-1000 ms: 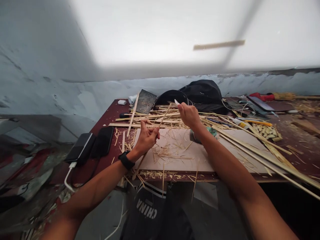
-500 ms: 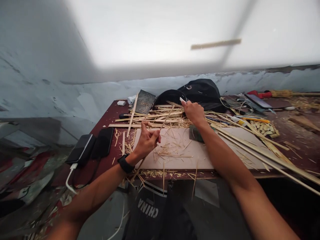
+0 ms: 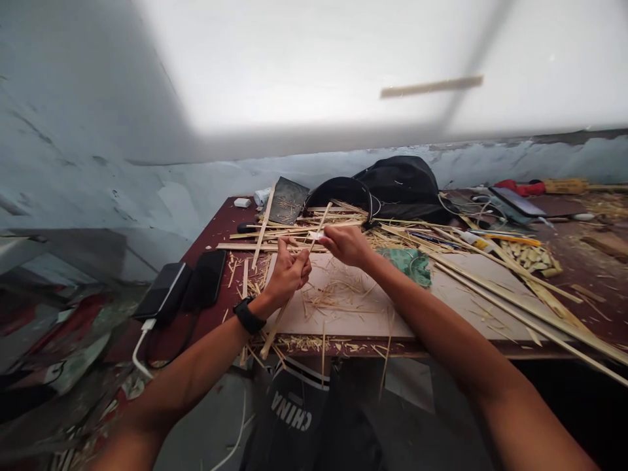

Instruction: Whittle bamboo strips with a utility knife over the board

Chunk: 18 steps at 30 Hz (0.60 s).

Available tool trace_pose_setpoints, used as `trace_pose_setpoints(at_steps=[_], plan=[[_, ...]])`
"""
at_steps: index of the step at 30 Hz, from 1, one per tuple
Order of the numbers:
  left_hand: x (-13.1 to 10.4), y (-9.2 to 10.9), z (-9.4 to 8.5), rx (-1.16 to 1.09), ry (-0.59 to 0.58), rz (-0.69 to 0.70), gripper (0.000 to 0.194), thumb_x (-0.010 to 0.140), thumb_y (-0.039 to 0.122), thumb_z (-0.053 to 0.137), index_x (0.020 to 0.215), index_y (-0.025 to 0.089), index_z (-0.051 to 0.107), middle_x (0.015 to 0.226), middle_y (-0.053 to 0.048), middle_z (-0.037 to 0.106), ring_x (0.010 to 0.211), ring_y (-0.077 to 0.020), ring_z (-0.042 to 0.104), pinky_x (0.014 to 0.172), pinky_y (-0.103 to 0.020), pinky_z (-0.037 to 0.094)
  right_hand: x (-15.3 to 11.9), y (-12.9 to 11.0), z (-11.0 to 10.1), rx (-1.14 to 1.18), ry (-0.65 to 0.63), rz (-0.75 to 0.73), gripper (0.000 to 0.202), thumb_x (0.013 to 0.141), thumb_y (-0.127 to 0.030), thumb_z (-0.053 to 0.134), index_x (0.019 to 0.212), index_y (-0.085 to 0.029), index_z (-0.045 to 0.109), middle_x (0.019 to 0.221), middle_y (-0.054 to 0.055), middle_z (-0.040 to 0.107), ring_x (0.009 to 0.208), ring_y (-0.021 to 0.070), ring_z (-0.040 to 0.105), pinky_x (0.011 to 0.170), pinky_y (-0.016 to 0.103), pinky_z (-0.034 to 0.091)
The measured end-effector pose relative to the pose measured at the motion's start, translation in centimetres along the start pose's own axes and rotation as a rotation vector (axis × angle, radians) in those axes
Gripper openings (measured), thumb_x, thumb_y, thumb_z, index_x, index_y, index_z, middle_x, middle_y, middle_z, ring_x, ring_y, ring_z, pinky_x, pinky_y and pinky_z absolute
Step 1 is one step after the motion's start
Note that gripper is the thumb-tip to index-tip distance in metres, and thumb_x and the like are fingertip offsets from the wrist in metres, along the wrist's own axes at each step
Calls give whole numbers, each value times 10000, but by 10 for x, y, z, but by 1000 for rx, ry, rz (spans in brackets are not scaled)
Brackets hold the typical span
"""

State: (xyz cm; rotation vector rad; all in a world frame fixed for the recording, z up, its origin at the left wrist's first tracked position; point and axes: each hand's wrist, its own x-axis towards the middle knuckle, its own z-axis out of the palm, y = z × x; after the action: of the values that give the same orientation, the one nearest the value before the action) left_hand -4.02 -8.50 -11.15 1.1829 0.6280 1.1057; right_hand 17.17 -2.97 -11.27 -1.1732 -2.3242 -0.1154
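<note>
My left hand [image 3: 288,273], with a black watch on its wrist, is closed round a thin bamboo strip [image 3: 321,224] that slants up and away past the fingers. Just to its right, my right hand [image 3: 347,244] grips a small pale blade [image 3: 316,235], whose tip lies at the strip. Most of the blade's handle is hidden in the fingers. Below both hands a light board [image 3: 353,320] carries thin shavings. A green patterned piece [image 3: 411,267] lies on the board beside my right forearm.
Bamboo strips are heaped behind the board, with long ones [image 3: 495,291] reaching off its right side. A black bag [image 3: 402,186] lies at the wall. Two black devices [image 3: 161,291] with a white cable are at the left edge. A phone [image 3: 517,201] rests at the back right.
My right hand has come left and nearer with the blade, from the heap to the strip beside my left hand. The green piece is now uncovered. My left hand keeps hold of the strip.
</note>
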Motion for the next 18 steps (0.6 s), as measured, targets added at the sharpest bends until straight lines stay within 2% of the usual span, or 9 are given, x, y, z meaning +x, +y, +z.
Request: trace_pose_setpoints(at_steps=[2, 4, 7, 9, 11, 14, 18], plan=[[-3, 3, 2, -58, -18, -35, 603, 918, 526, 851, 1028, 309, 299, 554, 169, 453, 351, -53, 282, 349, -114, 218, 2, -8, 4, 6, 16, 11, 698, 1116, -691, 136, 882, -223, 598, 758, 73, 648, 659, 186, 498, 670, 344, 275], [-8, 7, 5, -110, -54, -66, 588, 920, 500, 857, 1026, 307, 312, 549, 167, 438, 355, -51, 259, 355, -109, 205, 4, 0, 3, -26, 79, 112, 693, 1118, -681, 132, 895, -220, 599, 742, 72, 635, 631, 184, 469, 648, 346, 245], [-14, 10, 7, -156, -176, -153, 562, 934, 469, 853, 1043, 309, 325, 553, 168, 437, 354, -48, 232, 353, -103, 206, 2, 33, -10, -109, 248, 394, 693, 1117, -664, 104, 878, -224, 584, 694, 66, 592, 588, 183, 419, 625, 349, 196], [-15, 10, 7, -176, -244, -204, 547, 947, 451, 847, 1061, 313, 330, 562, 171, 447, 351, -46, 218, 348, -98, 201, -3, 54, -20, -136, 322, 482, 672, 1112, -673, 117, 830, -240, 547, 656, 54, 553, 584, 185, 409, 624, 348, 187], [-14, 9, 5, -202, -254, -217, 546, 950, 437, 849, 1064, 315, 329, 573, 172, 455, 349, -42, 224, 349, -93, 197, -8, 63, -26, -103, 377, 441, 651, 1112, -671, 111, 789, -257, 495, 628, 37, 517, 586, 183, 408, 626, 344, 209], [-8, 8, 0, -252, -208, -200, 575, 924, 446, 881, 1035, 304, 335, 587, 166, 465, 352, -34, 253, 353, -91, 177, -9, 48, -25, -6, 392, 264, 636, 1120, -658, 103, 776, -265, 465, 639, 30, 521, 583, 172, 404, 636, 345, 249], [-4, 11, -5, -282, -164, -175, 553, 912, 452, 893, 1020, 289, 376, 567, 159, 450, 345, -36, 243, 334, -110, 144, -3, 5, -13, 15, 173, 63, 642, 1123, -670, 187, 811, -239, 548, 681, 44, 582, 599, 172, 438, 640, 351, 247]])
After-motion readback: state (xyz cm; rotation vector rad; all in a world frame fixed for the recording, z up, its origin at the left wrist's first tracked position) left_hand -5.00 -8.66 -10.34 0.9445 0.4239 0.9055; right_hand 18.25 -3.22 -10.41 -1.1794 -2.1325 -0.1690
